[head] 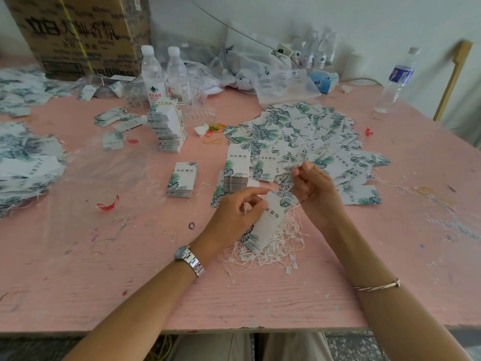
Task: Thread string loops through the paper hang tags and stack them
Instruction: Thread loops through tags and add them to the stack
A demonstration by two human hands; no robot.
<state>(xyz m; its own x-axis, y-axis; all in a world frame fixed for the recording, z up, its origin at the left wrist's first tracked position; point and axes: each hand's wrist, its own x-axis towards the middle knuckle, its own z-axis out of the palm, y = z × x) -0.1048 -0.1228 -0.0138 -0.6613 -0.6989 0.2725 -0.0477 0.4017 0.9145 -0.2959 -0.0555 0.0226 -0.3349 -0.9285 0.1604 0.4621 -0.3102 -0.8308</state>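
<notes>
My left hand point(235, 212) pinches the top end of a white hang tag point(270, 220) printed with green leaves, holding it tilted above a heap of white string loops point(270, 248). My right hand point(309, 186) is closed on a thin white string beside the tag's top end. Whether the string passes through the tag's hole is too small to tell. Behind my hands lies a wide spread of strung tags point(299, 136). Neat stacks of tags point(182, 179) stand to the left of it.
A tall tag stack point(169, 128), water bottles point(152, 74) and a cardboard box point(78, 35) stand at the back of the pink table point(104, 256). More tag piles point(23, 162) lie far left. Plastic bags point(273, 74) and another bottle point(397, 79) sit at the back right.
</notes>
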